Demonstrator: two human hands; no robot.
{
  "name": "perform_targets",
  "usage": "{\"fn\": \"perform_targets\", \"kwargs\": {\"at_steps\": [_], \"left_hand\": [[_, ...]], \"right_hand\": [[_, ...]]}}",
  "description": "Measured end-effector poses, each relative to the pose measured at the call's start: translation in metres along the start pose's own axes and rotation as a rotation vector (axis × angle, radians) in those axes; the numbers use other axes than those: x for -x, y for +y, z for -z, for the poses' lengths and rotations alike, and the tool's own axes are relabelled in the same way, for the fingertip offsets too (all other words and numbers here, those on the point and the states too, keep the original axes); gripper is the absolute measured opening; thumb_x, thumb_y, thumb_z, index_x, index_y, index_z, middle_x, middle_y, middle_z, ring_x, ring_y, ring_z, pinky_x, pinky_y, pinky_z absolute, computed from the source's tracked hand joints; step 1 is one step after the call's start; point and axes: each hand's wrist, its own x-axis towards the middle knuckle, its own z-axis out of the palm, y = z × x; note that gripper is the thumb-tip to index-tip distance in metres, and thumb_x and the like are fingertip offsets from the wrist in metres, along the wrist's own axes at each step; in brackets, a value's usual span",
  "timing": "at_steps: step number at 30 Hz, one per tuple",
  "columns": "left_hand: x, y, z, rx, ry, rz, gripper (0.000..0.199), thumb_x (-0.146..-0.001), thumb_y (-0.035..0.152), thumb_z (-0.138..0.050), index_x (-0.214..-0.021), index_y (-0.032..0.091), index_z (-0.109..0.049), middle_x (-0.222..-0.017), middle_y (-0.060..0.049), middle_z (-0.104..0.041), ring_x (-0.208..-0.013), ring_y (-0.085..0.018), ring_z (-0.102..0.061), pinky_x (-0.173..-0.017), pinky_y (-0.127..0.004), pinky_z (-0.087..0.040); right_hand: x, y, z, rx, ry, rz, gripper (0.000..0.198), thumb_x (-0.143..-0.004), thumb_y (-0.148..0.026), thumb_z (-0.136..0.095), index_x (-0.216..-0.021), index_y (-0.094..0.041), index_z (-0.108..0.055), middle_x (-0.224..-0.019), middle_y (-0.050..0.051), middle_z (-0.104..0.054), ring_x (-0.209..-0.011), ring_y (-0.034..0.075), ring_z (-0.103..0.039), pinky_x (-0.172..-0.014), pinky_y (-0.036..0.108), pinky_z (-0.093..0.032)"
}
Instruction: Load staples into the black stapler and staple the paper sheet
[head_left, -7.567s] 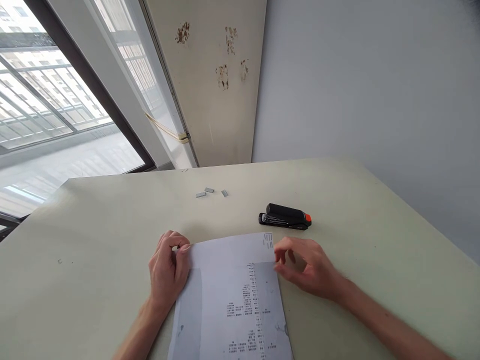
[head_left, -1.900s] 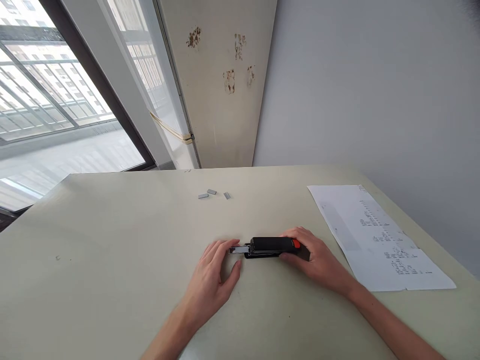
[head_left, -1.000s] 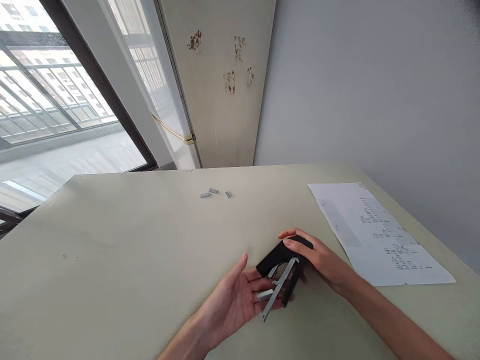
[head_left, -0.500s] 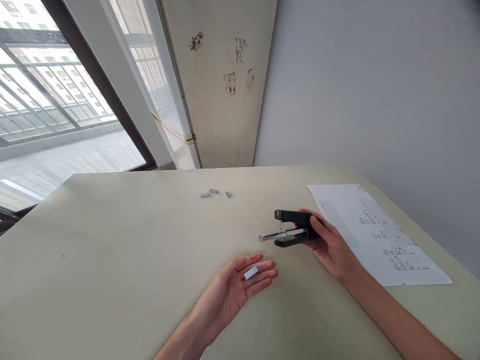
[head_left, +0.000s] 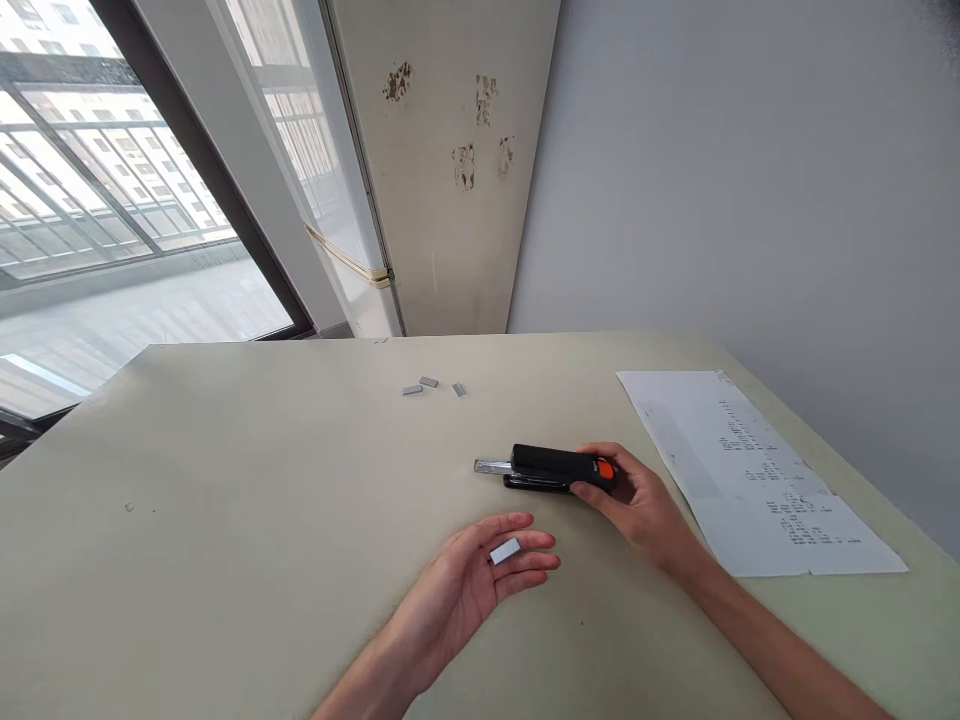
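My left hand (head_left: 480,580) is palm up above the table, fingers slightly curled, holding a small grey strip of staples (head_left: 505,551) that rests across them. To its upper right, my right hand (head_left: 634,500) grips the rear end of a black stapler (head_left: 551,462) with an orange-red patch. The stapler lies on its side or close to it, pointing left. Its metal magazine (head_left: 493,467) sticks out past the front of the black body. Whether the stapler touches the table I cannot tell.
Three more strips of staples (head_left: 428,382) lie toward the table's (head_left: 262,480) far edge. On the right is a printed sheet of paper (head_left: 675,420), partly behind my right forearm. A tiny bent staple (head_left: 128,507) lies at the left. A wall and a cabinet-like panel (head_left: 450,250) stand beyond.
My right hand has lowered and turned the stapler, moving it left; its gaping jaws now look closed together, the magazine still protruding. My left hand has barely moved.
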Motion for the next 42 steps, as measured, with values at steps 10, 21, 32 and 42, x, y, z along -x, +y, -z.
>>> {"fn": "perform_targets", "kwargs": {"at_steps": [10,21,32,42], "left_hand": [[-0.003,-0.003,0.003,0.113,-0.076,0.005,0.042,-0.107,0.041,-0.052,-0.125,0.008,-0.071,-0.135,-0.02,-0.07,-0.132,-0.035,-0.063,-0.123,-0.053,-0.034],[-0.002,-0.002,0.001,0.076,-0.128,0.027,0.046,-0.108,0.042,-0.053,-0.137,0.01,-0.066,-0.139,-0.02,-0.068,-0.139,-0.033,-0.056,-0.122,-0.051,-0.032],[0.003,0.004,-0.001,-0.228,-0.048,-0.098,0.044,-0.105,0.05,-0.056,-0.126,0.015,-0.071,-0.13,-0.016,-0.071,-0.127,-0.033,-0.063,-0.115,-0.05,-0.043],[0.005,0.012,0.013,-1.057,0.725,-0.606,0.038,-0.101,0.048,-0.052,-0.134,0.029,-0.055,-0.143,-0.008,-0.058,-0.114,-0.026,-0.058,-0.071,-0.031,-0.05]], "right_hand": [[0.018,-0.013,-0.015,0.278,0.047,0.548,0.035,-0.095,-0.026,-0.071,-0.127,-0.036,-0.064,-0.146,0.007,-0.057,-0.139,0.032,-0.053,-0.111,0.053,-0.05],[0.028,-0.015,-0.035,0.635,-0.057,0.952,0.018,-0.094,-0.02,-0.076,-0.111,-0.027,-0.071,-0.16,0.012,-0.039,-0.147,0.039,-0.04,-0.118,0.069,-0.038],[0.014,-0.021,-0.003,0.456,0.132,0.711,0.004,-0.098,-0.029,-0.073,-0.101,-0.03,-0.075,-0.146,0.006,-0.055,-0.138,0.031,-0.053,-0.112,0.052,-0.049],[-0.035,0.048,0.093,0.678,0.578,0.076,0.029,-0.086,-0.055,-0.071,-0.09,-0.028,-0.08,-0.141,0.008,-0.061,-0.135,0.038,-0.053,-0.108,0.056,-0.044]]}}
